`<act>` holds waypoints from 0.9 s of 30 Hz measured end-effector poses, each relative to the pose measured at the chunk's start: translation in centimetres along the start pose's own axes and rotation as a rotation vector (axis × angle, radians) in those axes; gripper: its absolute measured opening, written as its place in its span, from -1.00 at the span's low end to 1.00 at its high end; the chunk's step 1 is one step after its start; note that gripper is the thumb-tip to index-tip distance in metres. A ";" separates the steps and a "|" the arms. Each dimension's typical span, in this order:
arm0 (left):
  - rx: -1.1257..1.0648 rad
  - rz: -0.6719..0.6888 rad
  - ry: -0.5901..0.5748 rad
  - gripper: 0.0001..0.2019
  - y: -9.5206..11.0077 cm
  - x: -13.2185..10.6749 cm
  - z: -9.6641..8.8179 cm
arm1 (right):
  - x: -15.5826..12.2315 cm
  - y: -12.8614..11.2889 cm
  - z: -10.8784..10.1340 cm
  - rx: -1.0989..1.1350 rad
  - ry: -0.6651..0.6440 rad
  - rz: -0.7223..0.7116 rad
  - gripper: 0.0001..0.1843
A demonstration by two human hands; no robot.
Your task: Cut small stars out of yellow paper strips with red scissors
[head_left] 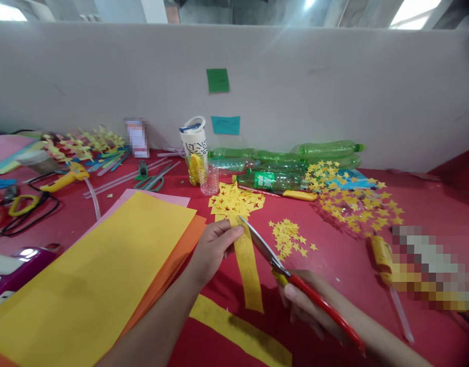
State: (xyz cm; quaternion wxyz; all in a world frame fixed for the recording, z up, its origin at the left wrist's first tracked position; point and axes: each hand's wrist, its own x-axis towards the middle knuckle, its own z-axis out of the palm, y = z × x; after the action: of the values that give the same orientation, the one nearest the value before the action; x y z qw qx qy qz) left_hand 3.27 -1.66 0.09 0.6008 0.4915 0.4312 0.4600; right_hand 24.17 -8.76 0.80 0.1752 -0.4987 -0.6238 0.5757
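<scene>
My left hand (214,245) pinches the upper end of a long yellow paper strip (250,272) that hangs down over the red table (334,265). My right hand (309,306) grips red-handled scissors (291,272); their blades are open and the tips meet the strip's top edge beside my left fingers. Just beyond lies a yellow sheet with star-shaped holes (234,200). A small heap of cut yellow stars (288,237) lies to the right of the blades. A second yellow strip (242,331) lies flat near the front edge.
A stack of yellow, orange and pink paper sheets (104,275) fills the left front. Green plastic bottles (291,163) lie at the back wall, with more yellow stars (353,201) spread beside them. A white cup (194,145), a clear glass (209,179), green scissors (152,181) and a yellow glue gun (64,178) stand further left.
</scene>
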 end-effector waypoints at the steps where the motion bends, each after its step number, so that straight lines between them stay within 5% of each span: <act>1: -0.011 -0.002 -0.005 -0.69 0.0 0.0 0.0 | 0.0 0.1 0.0 0.006 0.008 0.012 -0.37; 14: -0.173 -0.160 -0.092 -0.84 0.6 0.1 -0.8 | -0.1 0.2 -0.6 0.075 -0.044 0.049 -0.42; 27: -0.243 -0.165 -0.076 -0.86 0.5 0.0 -0.7 | 0.0 0.1 -0.4 0.041 -0.051 0.053 -0.40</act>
State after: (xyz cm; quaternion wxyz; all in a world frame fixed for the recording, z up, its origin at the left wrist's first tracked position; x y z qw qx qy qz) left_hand 2.54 -1.50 0.51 0.7074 0.3952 0.3881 0.4390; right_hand 24.53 -8.52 0.86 0.1542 -0.4966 -0.6026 0.6054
